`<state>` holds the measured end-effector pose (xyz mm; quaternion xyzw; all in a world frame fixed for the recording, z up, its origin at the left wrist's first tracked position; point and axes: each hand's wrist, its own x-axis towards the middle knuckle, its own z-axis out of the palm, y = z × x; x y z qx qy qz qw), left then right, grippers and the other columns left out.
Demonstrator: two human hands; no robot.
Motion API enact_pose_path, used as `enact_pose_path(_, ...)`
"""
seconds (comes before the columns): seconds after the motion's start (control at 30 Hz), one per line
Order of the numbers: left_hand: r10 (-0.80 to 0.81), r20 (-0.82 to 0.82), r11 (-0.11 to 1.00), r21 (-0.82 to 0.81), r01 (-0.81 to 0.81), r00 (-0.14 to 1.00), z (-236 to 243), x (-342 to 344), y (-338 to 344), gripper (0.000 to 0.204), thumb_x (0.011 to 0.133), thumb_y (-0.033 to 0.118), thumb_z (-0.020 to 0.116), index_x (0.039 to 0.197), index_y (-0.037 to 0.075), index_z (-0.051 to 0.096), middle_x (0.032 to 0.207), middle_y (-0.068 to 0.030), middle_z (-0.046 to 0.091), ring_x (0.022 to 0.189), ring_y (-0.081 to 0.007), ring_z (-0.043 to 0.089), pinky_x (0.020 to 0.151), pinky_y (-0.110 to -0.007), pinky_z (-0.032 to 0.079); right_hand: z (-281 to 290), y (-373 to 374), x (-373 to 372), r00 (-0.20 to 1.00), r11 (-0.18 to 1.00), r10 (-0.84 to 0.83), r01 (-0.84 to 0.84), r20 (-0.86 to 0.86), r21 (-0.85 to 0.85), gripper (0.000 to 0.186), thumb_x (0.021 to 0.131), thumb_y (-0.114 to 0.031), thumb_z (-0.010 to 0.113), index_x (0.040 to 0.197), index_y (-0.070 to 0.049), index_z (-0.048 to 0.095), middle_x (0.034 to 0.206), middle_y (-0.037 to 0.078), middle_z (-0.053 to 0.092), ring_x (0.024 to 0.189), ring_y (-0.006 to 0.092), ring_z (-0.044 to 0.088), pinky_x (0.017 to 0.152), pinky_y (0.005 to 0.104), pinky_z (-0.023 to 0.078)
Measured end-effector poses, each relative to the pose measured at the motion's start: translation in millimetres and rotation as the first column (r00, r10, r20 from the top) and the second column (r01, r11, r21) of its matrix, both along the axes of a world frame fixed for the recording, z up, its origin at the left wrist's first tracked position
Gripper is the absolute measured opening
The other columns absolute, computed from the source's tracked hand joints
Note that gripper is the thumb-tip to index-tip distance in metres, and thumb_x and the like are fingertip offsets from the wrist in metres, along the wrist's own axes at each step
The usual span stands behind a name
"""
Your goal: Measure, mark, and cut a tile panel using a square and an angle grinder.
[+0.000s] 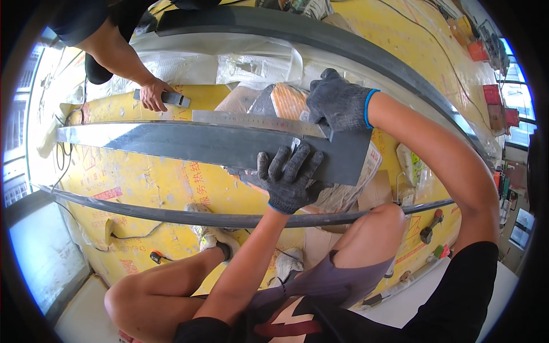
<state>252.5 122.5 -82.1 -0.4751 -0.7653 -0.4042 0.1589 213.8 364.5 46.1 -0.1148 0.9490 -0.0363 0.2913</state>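
A long dark grey slab (pixel 229 146) lies across in front of me, propped on filled bags near its right end. My left hand (pixel 291 177), in a dark grey knit glove, lies on the slab with its fingers spread. A small pale mark or object by its fingertips is too unclear to name. A steel square (pixel 246 118) with a marked blade runs along the slab's far edge. My right hand (pixel 337 103), gloved alike with a blue cuff, is closed on the square's right end. Its fingertips are partly hidden.
At the far left, a co-worker's hand (pixel 154 94) grips a dark grey block (pixel 177 99). A long dark strip (pixel 320 43) curves behind; a narrow one (pixel 171 212) crosses before my knees. A tape measure (pixel 155 256) and cordless tool (pixel 431 227) lie on yellow floor sheeting (pixel 143 183).
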Motion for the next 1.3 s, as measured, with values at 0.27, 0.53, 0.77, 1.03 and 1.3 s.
enact_pose_path(0.27,-0.002,0.046,1.0,-0.009,0.002,0.999,4.6,0.0,2.9,0.058,0.067,0.049,0.081,0.122,0.029,0.074,0.135,-0.0009,0.058,0.124,-0.0326,0.05,0.111,-0.061,0.029,0.9,-2.5,-2.0,0.998,0.999,-0.009,0.006,0.065,0.049,0.021,0.066,-0.019,0.076,0.085,-0.013,0.081,0.088,0.015,0.075,0.097,0.0311,0.07,0.085,0.0489,0.044)
enact_pose_path(0.53,-0.001,0.041,1.0,-0.001,0.001,0.999,0.3,3.1,1.9,0.058,0.07,0.052,0.079,0.122,0.029,0.074,0.138,-0.0015,0.057,0.126,-0.0325,0.049,0.111,-0.062,0.028,0.4,-1.7,-1.8,0.999,0.997,0.009,-0.011,0.031,0.07,0.018,0.066,-0.019,0.076,0.082,-0.013,0.08,0.083,0.012,0.075,0.091,0.0295,0.071,0.082,0.0483,0.043)
enact_pose_path(0.77,-0.003,0.03,1.0,0.0,0.003,1.0,0.2,-0.1,-0.7,0.057,0.073,0.055,0.075,0.124,0.03,0.073,0.141,-0.0006,0.056,0.13,-0.0308,0.047,0.112,-0.061,0.027,4.9,-7.3,-5.4,0.997,0.994,-0.011,0.003,0.073,0.105,0.015,0.07,-0.016,0.075,0.084,-0.016,0.081,0.08,0.009,0.074,0.092,0.0268,0.07,0.084,0.0463,0.043)
enact_pose_path(1.03,-0.017,0.033,0.998,-0.059,0.019,0.999,0.2,0.9,-1.2,0.053,0.071,0.045,0.076,0.122,0.031,0.074,0.138,0.0048,0.059,0.13,-0.0278,0.048,0.115,-0.058,0.025,4.0,-1.7,-4.6,0.998,0.999,-0.038,0.039,0.044,-0.012,0.016,0.07,-0.012,0.072,0.084,-0.013,0.08,0.079,0.017,0.073,0.081,0.0343,0.071,0.081,0.0477,0.044)
enact_pose_path(1.3,0.0,0.028,1.0,-0.019,0.001,1.0,-0.7,2.0,1.9,0.053,0.074,0.049,0.077,0.123,0.03,0.073,0.138,0.0037,0.059,0.132,-0.0285,0.048,0.119,-0.059,0.022,6.3,-1.2,-11.5,0.991,0.999,0.011,-0.016,0.135,0.041,0.02,0.072,-0.006,0.07,0.087,-0.013,0.08,0.084,0.016,0.074,0.085,0.0341,0.071,0.083,0.0523,0.047)
